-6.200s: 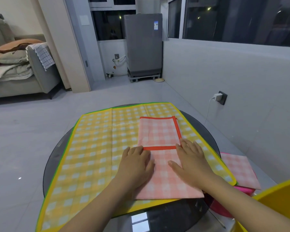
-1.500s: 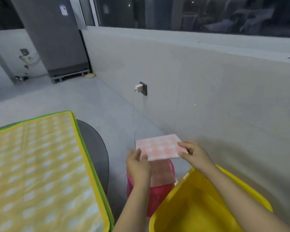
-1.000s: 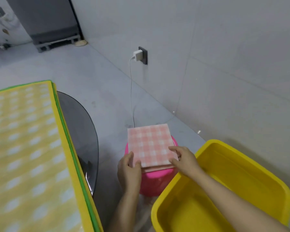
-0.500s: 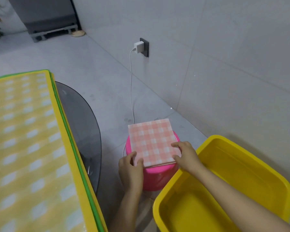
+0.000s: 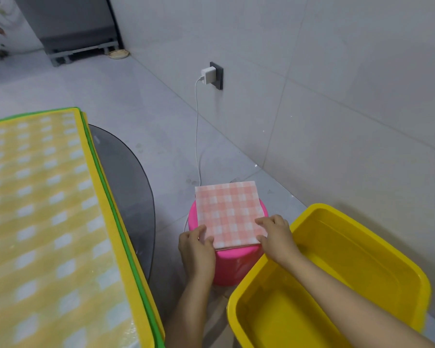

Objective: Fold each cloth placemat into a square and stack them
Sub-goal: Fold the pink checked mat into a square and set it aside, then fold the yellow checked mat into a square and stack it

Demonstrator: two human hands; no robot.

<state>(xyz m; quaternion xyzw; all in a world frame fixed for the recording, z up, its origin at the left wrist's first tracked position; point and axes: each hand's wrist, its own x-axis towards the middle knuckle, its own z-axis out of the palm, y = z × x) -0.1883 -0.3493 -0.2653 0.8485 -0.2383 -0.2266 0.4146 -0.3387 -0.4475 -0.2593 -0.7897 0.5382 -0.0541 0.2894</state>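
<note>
A pink checked placemat (image 5: 227,212), folded into a square, lies flat on top of a round pink stool (image 5: 236,256) on the floor. Along its near side the edge of another pink layer shows just beneath it. My left hand (image 5: 196,249) holds the near-left corner, thumb on top and fingers curled at the edge. My right hand (image 5: 276,234) holds the near-right corner, with bent fingers on the cloth and the thumb against the near edge.
A large yellow checked cloth (image 5: 40,222) with a green border covers the dark glass table (image 5: 128,177) at left. A yellow plastic basin (image 5: 319,208) stands right of the stool, under my right forearm. A white charger (image 5: 207,75) and its cable (image 5: 197,136) hang from the wall.
The hands carried the folded placemat from the table over to the pink stool and set it down there. Over the last half second they stay at its near corners.
</note>
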